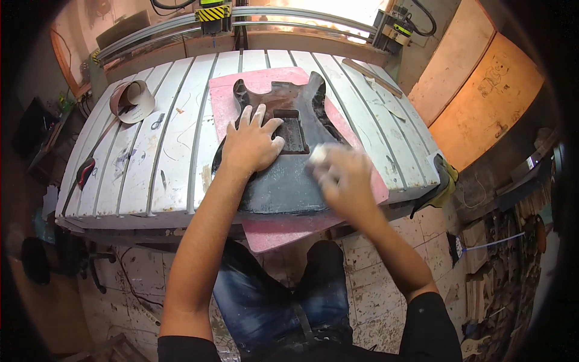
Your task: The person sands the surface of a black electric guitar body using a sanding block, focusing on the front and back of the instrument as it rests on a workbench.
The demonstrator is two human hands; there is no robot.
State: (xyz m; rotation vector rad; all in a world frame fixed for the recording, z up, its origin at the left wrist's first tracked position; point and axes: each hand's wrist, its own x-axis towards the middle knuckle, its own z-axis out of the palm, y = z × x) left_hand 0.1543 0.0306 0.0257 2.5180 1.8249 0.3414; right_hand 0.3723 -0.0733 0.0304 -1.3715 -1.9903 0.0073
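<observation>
A dark grey electric guitar body [283, 187] lies flat on a pink foam sheet [268, 237], its two horns pointing away from me. Pale dust covers its near half, and a rectangular cavity [294, 136] is cut into its middle. My left hand [252, 142] rests open on the body, left of the cavity, with dusty fingers spread. On the right side of the body, my right hand [344, 176] is closed around a small whitish piece [318, 155]. Motion blurs that hand, so what exactly the piece is does not show.
The white slatted table [172, 193] carries a curled roll of sanding paper [132, 101] at left, beside a red-and-black handle [85, 173]. A wooden strip [372, 77] lies far right, and a cloth [444, 181] hangs at the right corner. A metal rail [301, 12] spans the back.
</observation>
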